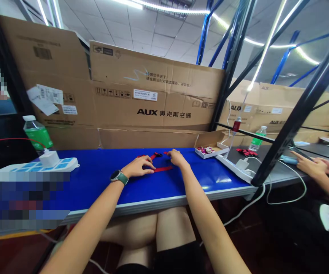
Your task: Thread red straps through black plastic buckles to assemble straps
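Observation:
A red strap (163, 169) with a small black buckle (158, 155) lies in loops on the blue tabletop in front of me. My left hand (138, 166) rests on the strap's left side, its thumb and fingers apart, and wears a watch with a green band (119, 177). Beyond the strap's right side, my right hand (177, 156) is closed, fingers bent downward, with a red end showing at its fingertips. The hand covers most of what it grips there.
An open box (210, 152) of small pink items stands at right, near a power strip (235, 169) and cables. On the left are another power strip (67, 164) and a green-labelled bottle (38, 133). Cardboard (153, 99) walls the back. A co-worker's hands (312, 163) appear far right.

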Motion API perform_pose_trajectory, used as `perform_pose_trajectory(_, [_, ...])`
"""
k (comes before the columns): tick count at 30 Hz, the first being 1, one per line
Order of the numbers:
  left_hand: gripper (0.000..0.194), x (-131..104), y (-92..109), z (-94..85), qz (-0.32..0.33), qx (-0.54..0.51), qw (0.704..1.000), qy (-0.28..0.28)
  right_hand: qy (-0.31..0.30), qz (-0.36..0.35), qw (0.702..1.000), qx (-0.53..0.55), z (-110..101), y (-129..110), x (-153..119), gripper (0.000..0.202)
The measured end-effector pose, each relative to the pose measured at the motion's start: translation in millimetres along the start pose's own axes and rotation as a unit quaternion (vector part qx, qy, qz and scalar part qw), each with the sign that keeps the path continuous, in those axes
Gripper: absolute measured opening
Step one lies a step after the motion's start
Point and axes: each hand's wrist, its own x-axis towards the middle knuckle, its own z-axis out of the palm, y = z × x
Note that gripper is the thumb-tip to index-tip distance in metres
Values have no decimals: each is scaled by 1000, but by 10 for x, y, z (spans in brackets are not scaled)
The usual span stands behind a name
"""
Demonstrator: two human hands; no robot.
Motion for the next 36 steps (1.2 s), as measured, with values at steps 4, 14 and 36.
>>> perform_pose_trajectory(4, [40,-16,-27,-20,-1,63,998,3,-65,-8,997,-42,-4,206,2,26])
perform_pose_trajectory(14, [37,79,153,149,17,71,997,-15,32,0,978,205,86,-75,47,16])
perform_pose_trajectory(36, [31,172,-204,241,-163,-307,919,186,-68,50,867,491,130,-416,-67,43])
